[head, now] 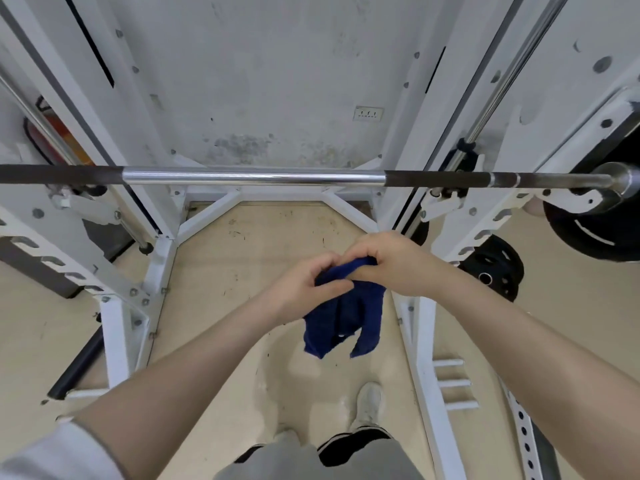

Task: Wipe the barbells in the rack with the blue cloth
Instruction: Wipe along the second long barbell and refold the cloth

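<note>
A barbell [252,177] lies level across the white rack [412,161], with a shiny middle and dark knurled ends. Below it, in the middle of the view, both hands hold a dark blue cloth [346,313] that hangs bunched beneath them. My left hand [304,285] pinches its upper left part. My right hand [391,261] grips its top from the right. The hands touch each other and are well below the bar, apart from it. A second bar [512,67] leans upright along the right post.
Black weight plates [588,233] sit on the bar's right end, and a smaller one [491,268] hangs on the rack below. White rack posts stand left and right, with pegs [450,382] at lower right. A black bar [78,365] lies on the floor at left. My shoe [369,403] is below.
</note>
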A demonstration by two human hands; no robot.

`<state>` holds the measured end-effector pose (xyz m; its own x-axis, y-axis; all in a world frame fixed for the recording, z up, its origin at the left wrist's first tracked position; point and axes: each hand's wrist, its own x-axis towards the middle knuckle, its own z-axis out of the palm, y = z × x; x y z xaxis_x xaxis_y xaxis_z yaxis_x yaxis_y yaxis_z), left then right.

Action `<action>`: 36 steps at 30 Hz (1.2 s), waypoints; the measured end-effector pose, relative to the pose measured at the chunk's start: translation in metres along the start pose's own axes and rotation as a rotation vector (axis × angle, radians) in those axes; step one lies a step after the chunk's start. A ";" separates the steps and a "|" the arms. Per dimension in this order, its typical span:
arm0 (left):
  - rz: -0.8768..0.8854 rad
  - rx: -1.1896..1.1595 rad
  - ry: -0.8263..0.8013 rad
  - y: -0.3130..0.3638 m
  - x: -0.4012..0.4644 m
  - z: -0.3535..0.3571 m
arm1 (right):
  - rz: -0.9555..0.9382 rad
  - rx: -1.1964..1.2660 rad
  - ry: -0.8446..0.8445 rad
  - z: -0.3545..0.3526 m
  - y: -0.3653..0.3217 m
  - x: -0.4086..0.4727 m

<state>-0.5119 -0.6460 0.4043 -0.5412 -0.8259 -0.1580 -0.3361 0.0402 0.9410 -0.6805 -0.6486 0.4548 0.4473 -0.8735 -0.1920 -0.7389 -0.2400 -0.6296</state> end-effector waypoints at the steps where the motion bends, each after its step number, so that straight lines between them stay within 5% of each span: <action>1: 0.022 0.070 0.028 -0.003 0.000 -0.001 | 0.020 -0.032 0.029 0.002 -0.001 -0.001; 5: -0.002 0.157 0.056 -0.021 -0.006 -0.005 | 0.114 -0.111 0.097 -0.003 -0.003 -0.011; 11: -0.155 0.041 0.002 -0.047 -0.018 -0.011 | 0.278 0.314 -0.174 -0.030 0.025 -0.040; 16: -0.177 -0.205 0.106 -0.036 -0.019 -0.009 | 0.472 0.127 -0.134 -0.020 0.063 -0.047; 22: -0.161 -0.218 0.337 -0.006 -0.001 0.041 | 0.675 0.749 0.182 -0.003 0.074 -0.053; 27: -0.159 -0.176 0.313 0.007 0.004 0.091 | 0.775 1.240 0.179 0.001 0.073 -0.064; 36: -0.158 0.139 0.455 -0.010 -0.016 0.138 | 0.761 1.356 0.007 0.022 0.067 -0.069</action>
<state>-0.6059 -0.5554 0.3561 -0.0945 -0.9883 -0.1196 -0.5032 -0.0563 0.8623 -0.7502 -0.5954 0.4095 0.1870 -0.6098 -0.7702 0.2112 0.7906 -0.5747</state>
